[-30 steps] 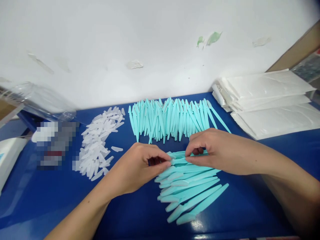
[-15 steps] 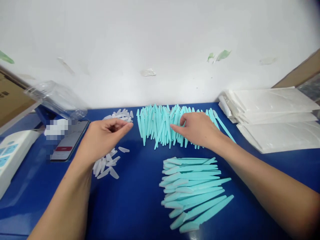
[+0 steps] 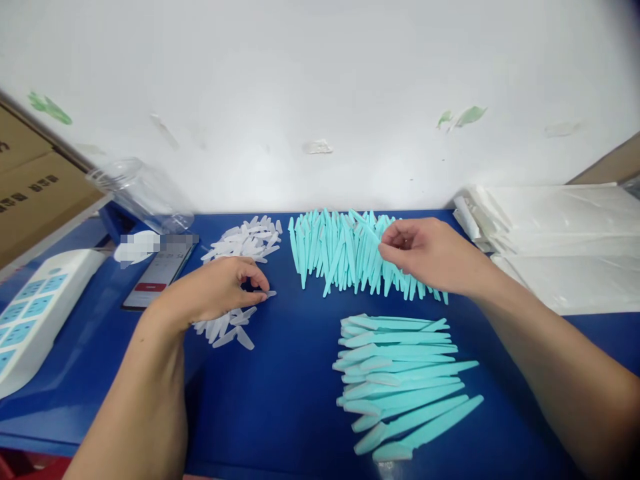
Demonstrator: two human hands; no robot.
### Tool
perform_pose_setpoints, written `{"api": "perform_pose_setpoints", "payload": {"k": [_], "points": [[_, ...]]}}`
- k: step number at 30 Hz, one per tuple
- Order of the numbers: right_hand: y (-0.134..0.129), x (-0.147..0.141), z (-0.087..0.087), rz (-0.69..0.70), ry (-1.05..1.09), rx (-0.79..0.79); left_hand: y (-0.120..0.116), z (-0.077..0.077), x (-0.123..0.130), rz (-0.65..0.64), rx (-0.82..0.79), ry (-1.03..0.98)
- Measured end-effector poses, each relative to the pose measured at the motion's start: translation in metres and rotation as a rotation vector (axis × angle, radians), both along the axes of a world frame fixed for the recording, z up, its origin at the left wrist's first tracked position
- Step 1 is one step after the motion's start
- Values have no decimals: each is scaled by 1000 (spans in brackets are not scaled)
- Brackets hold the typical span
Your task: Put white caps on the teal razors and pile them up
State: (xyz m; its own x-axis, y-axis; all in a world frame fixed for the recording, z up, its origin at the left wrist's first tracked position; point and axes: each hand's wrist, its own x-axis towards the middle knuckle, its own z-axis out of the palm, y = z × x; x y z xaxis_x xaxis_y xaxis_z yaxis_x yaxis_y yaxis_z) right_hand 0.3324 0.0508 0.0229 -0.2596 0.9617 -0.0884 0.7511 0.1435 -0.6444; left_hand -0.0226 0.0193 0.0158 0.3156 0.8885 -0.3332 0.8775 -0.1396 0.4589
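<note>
My left hand (image 3: 233, 287) pinches a small translucent blade cap (image 3: 271, 293) between thumb and index finger, low over the table. Behind and in front of that hand lie loose piles of the same caps, a far pile (image 3: 245, 239) and a near one (image 3: 227, 330). Closed at the fingertips, my right hand (image 3: 425, 257) grips one turquoise eyebrow razor (image 3: 367, 229), which points up and left. Under it spreads a wide row of turquoise razors (image 3: 330, 257). Nearer to me lies a stack of razors (image 3: 400, 380) with pale caps over their left ends.
On the left are a white power strip (image 3: 45, 313), a phone (image 3: 160, 273), a clear plastic jar (image 3: 147, 197) on its side and a cardboard box (image 3: 40, 180). White plastic bags (image 3: 555, 220) lie at the right, and a white wall (image 3: 320, 100) stands behind the blue table (image 3: 270, 413).
My left hand has moved nearer to me and now has a cap in its fingers. My right hand has lifted a razor out of the row. The view has shifted slightly left.
</note>
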Motion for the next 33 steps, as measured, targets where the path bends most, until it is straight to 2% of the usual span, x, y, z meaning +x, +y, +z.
{"api": "perform_pose_setpoints", "payload": {"k": [5,7,9,12,15,25,33], "points": [[-25,31,0,269,313,-397,-2,1,7,-10,-46,-64],[-31,39,-3,305,366,-504,-5,5,16,17,-48,-142],[-36,44,-6,316,366,-562,-9,7,30,84,-44,-307],[-41,44,-9,321,363,-567,-14,7,54,188,-125,-554],[-43,43,-11,321,339,-523,-17,2,71,226,-218,-644],[-42,44,-13,331,314,-498,-19,-3,84,238,-333,-581],[-46,40,-10,357,299,-516,-27,-14,99,204,-364,-666]]}}
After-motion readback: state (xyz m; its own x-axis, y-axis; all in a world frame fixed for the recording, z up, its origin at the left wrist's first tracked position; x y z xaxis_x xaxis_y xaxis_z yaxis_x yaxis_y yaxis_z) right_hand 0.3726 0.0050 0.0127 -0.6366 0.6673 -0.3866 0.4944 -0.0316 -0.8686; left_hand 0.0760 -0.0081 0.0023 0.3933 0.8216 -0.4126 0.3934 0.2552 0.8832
